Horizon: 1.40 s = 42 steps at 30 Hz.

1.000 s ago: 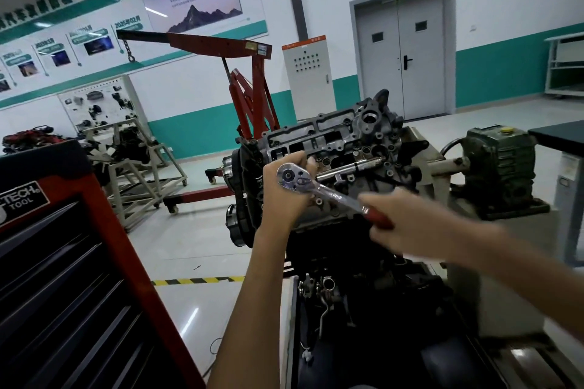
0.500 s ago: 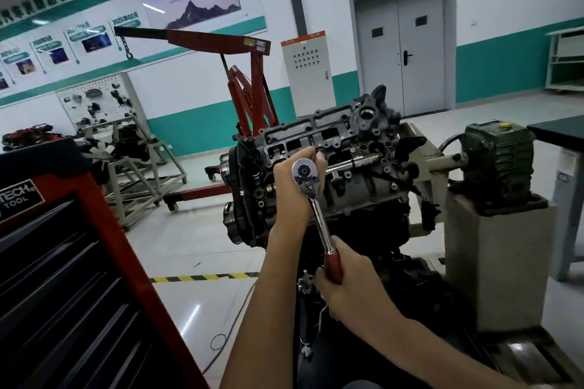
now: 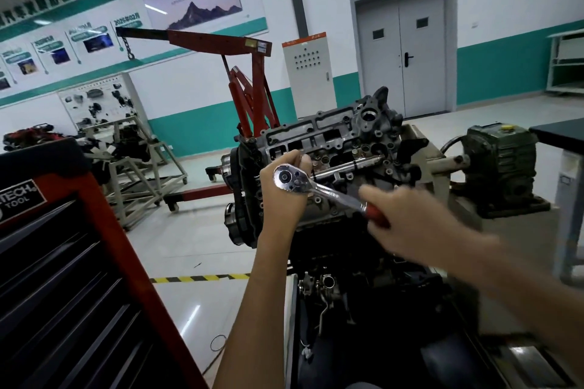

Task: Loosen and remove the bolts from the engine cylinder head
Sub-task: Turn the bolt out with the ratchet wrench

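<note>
wrapping the left hand (image 3: 284, 202) around the head of the ratchet (image 3: 330, 191), probably steadying it on a bolt hidden behind. gripping the red handle with the blurred right hand (image 3: 410, 224), far out for leverage. working on the near side of the cylinder head (image 3: 331, 136), tilted this way.

My left hand (image 3: 282, 199) is up in front, forearm rising steeply from below, fingers curled behind the head of the ratchet (image 3: 289, 178). My right hand (image 3: 407, 224), blurred, reaches in from the right and grips its red handle.
</note>
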Each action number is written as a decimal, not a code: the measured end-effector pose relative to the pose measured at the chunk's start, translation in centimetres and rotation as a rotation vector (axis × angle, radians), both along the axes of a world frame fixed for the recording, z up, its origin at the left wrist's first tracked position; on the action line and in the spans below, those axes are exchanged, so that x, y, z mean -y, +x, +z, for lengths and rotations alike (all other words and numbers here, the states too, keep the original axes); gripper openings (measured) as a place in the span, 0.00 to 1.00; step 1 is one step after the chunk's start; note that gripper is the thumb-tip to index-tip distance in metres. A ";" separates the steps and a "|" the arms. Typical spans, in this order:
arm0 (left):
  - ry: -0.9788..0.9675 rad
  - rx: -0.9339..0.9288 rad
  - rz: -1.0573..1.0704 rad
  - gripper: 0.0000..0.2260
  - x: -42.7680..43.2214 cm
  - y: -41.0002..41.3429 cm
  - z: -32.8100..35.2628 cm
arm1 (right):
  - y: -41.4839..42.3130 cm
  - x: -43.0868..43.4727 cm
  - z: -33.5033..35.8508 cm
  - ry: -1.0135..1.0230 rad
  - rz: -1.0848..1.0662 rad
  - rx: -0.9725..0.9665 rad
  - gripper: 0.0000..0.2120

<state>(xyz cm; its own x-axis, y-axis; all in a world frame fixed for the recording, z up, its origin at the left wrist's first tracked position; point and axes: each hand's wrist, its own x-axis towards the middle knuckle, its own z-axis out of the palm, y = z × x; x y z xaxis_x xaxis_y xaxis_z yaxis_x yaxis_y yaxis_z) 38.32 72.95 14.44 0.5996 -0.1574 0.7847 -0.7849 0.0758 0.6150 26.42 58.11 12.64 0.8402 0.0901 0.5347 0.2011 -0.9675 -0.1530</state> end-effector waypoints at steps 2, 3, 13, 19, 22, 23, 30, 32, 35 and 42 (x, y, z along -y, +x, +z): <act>0.009 0.034 0.018 0.21 0.3 -0.2 0.0 | -0.2 -3.8 -3.6 0.362 0.045 -0.048 0.09; 0.020 0.049 0.014 0.20 0.6 -0.4 0.0 | -0.1 -5.7 -5.1 0.536 0.093 -0.047 0.10; 0.163 0.104 -0.020 0.23 -1.0 0.0 0.8 | -0.2 -0.1 0.3 0.151 0.174 -0.211 0.10; 0.126 0.087 0.008 0.23 -0.7 0.1 0.7 | -0.1 2.0 6.0 -0.352 -0.031 0.037 0.04; 0.015 0.039 0.015 0.22 -0.9 0.1 -0.2 | -0.6 -1.7 0.0 -0.055 -0.037 -0.032 0.07; 0.014 0.044 0.013 0.22 -0.7 0.1 -0.2 | -0.7 -3.6 -1.8 0.128 -0.025 -0.084 0.08; 0.029 0.085 -0.005 0.21 -0.1 -0.1 -0.3 | -0.1 -8.5 -5.9 0.729 0.218 -0.119 0.13; 0.071 0.079 0.006 0.22 -0.8 0.4 -0.2 | -0.3 -4.6 -3.5 0.474 0.217 -0.166 0.12; 0.161 0.105 -0.013 0.21 -1.1 0.4 0.3 | 0.0 1.5 2.5 -0.052 0.130 -0.204 0.08; 0.013 0.019 0.028 0.20 0.4 -0.2 0.0 | -0.3 1.9 3.4 -0.192 -0.087 0.010 0.08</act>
